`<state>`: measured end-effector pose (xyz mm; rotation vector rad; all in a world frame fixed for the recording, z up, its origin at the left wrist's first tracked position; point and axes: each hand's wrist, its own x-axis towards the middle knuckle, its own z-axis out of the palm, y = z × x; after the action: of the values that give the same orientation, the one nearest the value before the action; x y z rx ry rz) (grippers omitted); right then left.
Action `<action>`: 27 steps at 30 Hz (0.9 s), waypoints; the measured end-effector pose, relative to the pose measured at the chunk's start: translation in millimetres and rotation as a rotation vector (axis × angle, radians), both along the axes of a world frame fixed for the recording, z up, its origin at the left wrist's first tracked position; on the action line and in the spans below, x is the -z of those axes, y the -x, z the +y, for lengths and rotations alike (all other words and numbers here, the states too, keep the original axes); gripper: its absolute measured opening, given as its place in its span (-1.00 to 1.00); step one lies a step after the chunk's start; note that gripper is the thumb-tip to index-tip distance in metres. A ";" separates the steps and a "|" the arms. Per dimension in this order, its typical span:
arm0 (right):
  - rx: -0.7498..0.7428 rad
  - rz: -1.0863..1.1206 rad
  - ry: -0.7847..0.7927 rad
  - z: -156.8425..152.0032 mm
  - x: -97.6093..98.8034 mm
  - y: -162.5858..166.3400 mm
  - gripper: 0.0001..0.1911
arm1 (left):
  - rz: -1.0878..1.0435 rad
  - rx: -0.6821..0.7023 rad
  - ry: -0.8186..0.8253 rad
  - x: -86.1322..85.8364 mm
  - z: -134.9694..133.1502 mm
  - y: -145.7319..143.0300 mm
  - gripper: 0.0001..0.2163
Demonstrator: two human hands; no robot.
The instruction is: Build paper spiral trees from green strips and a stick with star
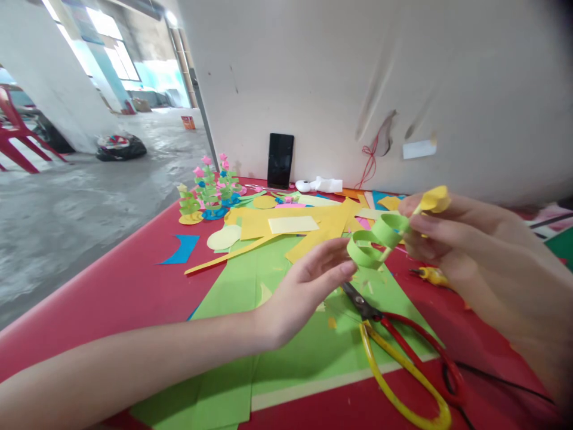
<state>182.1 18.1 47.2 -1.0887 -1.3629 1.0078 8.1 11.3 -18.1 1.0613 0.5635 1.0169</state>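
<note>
Between the thumb and fingers of my right hand (430,230) is a paper flower. It has a yellow folded head (434,199), a pale stem and light green looped leaves (364,255). My left hand (308,286) reaches in from the left, thumb and fingers apart and half curled, with the tips at the edge of the leftmost loop. Whether they touch it is hard to tell. Below the hands, scissors (364,307) with one red and one yellow handle lie on green paper sheets (286,364). A yellow-handled tool (432,275) is partly behind my right hand.
Finished paper flowers (208,188) stand at the table's far left. Yellow paper strips (255,222), a cream disc (224,237) and a blue scrap (181,249) lie on the red tabletop (111,298). A phone (280,160) leans on the white board behind.
</note>
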 end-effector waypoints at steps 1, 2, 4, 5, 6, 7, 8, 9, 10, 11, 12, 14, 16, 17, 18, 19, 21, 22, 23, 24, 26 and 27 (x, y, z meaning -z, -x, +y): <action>0.005 0.000 -0.005 -0.2 -0.1 0.1 -0.91 | -0.003 -0.033 -0.017 -0.2 0.9 -0.1 -0.72; 0.011 -0.004 -0.010 -0.4 -0.3 0.3 -0.91 | -0.005 -0.069 -0.040 -0.3 1.9 -0.2 -0.76; 0.028 -0.011 -0.018 -1.1 -0.9 0.5 -0.88 | -0.008 -0.140 -0.071 -0.2 3.9 0.3 -0.85; 0.036 -0.012 -0.023 -1.4 -1.3 0.6 -0.88 | -0.013 -0.166 -0.078 -0.1 4.8 0.8 -0.88; 0.043 -0.006 -0.025 -1.7 -1.7 0.7 -0.87 | -0.022 -0.185 -0.083 0.0 5.5 1.3 -0.91; 0.053 0.003 -0.029 -1.9 -2.1 0.9 -0.87 | -0.030 -0.196 -0.087 -0.1 6.1 1.8 -0.91; 0.059 0.012 -0.039 -2.0 -2.5 1.0 -0.87 | -0.034 -0.200 -0.090 -0.3 6.4 2.2 -0.91; 0.065 0.016 -0.051 -2.1 -2.6 1.2 -0.88 | -0.035 -0.195 -0.092 -0.6 6.6 2.6 -0.89; 0.072 0.022 -0.059 -2.2 -2.6 1.4 -0.89 | -0.036 -0.182 -0.093 -1.3 6.5 2.7 -0.86; 0.079 0.029 -0.063 -2.3 -2.3 1.6 -0.89 | -0.040 -0.169 -0.091 -2.2 6.3 2.7 -0.82; 0.088 0.033 -0.067 -2.5 -1.9 1.8 -0.88 | -0.045 -0.156 -0.083 -3.3 5.9 2.6 -0.77; 0.096 0.033 -0.078 -3.3 -0.9 2.0 -0.87 | -0.050 -0.146 -0.061 -5.7 5.0 2.2 -0.68; 0.094 0.027 -0.078 -4.2 0.0 2.0 -0.87 | -0.037 -0.161 -0.041 -7.5 4.4 2.0 -0.68; 0.090 0.020 -0.081 -4.6 0.2 1.9 -0.87 | -0.028 -0.168 -0.038 -8.0 4.4 1.9 -0.71; 0.090 0.017 -0.079 -4.9 0.3 1.9 -0.87 | -0.021 -0.171 -0.037 -8.2 4.5 2.0 -0.75; 0.090 0.018 -0.078 -5.1 0.2 1.8 -0.87 | -0.019 -0.177 -0.038 -8.1 4.7 2.2 -0.79; 0.091 0.019 -0.086 -5.0 -0.2 1.9 -0.88 | -0.016 -0.180 -0.047 -7.4 5.3 2.6 -0.86; 0.088 0.023 -0.091 -4.7 -0.4 1.9 -0.88 | -0.008 -0.183 -0.055 -6.7 5.6 2.8 -0.89; 0.082 0.025 -0.095 -4.4 -0.6 2.1 -0.89 | 0.002 -0.189 -0.065 -6.0 5.8 3.0 -0.91; 0.079 0.027 -0.093 -4.1 -0.8 2.2 -0.89 | 0.013 -0.193 -0.078 -5.3 6.0 3.2 -0.93; 0.078 0.026 -0.096 -3.7 -1.0 2.5 -0.89 | 0.025 -0.193 -0.097 -4.1 6.2 3.1 -0.94; 0.081 0.028 -0.094 -3.6 -1.0 2.7 -0.89 | 0.027 -0.189 -0.099 -3.8 6.3 3.0 -0.94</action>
<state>179.5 14.5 48.2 -1.0472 -1.3204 0.8883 5.2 17.6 -14.3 1.1256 0.6499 1.2078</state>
